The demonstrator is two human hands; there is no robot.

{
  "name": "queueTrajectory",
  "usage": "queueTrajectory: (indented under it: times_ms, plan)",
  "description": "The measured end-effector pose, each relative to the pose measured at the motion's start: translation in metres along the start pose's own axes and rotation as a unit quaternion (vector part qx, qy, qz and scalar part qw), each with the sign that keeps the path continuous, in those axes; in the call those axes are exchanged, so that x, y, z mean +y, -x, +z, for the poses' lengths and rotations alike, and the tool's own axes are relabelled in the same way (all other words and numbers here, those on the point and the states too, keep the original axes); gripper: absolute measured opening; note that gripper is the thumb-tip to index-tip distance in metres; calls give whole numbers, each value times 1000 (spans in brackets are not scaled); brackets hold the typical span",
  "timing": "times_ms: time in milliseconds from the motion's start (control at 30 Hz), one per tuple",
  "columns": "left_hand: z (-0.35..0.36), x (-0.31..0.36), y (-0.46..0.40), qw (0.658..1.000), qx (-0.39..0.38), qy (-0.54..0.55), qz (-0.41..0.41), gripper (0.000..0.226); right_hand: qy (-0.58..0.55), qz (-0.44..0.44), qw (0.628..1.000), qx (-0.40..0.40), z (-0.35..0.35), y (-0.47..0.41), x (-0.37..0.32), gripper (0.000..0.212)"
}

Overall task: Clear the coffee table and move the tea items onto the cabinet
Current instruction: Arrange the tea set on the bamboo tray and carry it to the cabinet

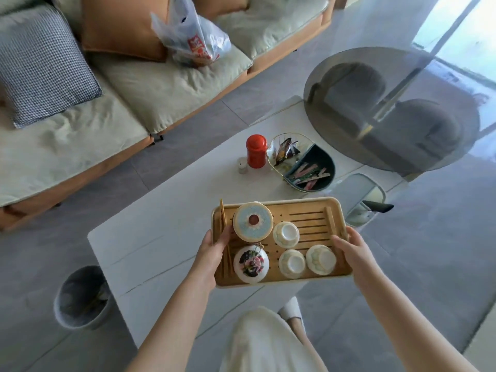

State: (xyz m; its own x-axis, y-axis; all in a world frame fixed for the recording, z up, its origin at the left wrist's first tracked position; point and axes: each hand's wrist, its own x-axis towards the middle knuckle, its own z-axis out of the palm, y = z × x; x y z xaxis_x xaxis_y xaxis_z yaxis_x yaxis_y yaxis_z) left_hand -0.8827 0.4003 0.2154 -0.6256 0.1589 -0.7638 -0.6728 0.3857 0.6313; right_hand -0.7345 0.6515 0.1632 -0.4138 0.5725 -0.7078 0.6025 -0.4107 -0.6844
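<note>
The wooden tea tray (308, 210) is held up in both hands, over the near end of the white counter (166, 216). The left hand (214, 251) holds the tray's left edge, with its thumb over the rim and its fingers (224, 238) curled around it. The right hand (351, 248) holds the right edge the same way, with its thumb (339, 241) lying on top of the rim.

On the tray there is a round jar with a blue lid (253, 220) at the back left. In front of it sits a white teapot (251, 263) with flowers painted on it. Three small white cups (286, 233) stand upside down beside them, one at the back and two at the front. Thin wooden sticks (222, 213) lie along the left side of the tray.

Farther back on the counter stands a red tin (256, 150). A small pale shaker (243, 165) is just beside it on the left. To the right of the tin is an oval snack dish (302, 162) with wrapped sweets in it.

A round glass table (389, 108) stands past the counter on the right. A gray bin (81, 298) sits on the floor on the left. A sofa (120, 98) runs along the back, with a checked pillow (40, 63), an orange pillow (120, 25) and a plastic bag (190, 36) on it.
</note>
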Motion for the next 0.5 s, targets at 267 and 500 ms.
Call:
queueTrajectory:
  times_ms: [267, 500]
  plan:
    - [44, 33, 75, 994, -92, -58, 27, 62, -92, -32, 993, 69, -80, 81, 0, 37]
    - [112, 35, 126, 972, -184, -118, 83, 62, -163, -42, 975, 147, -162, 139, 29, 43]
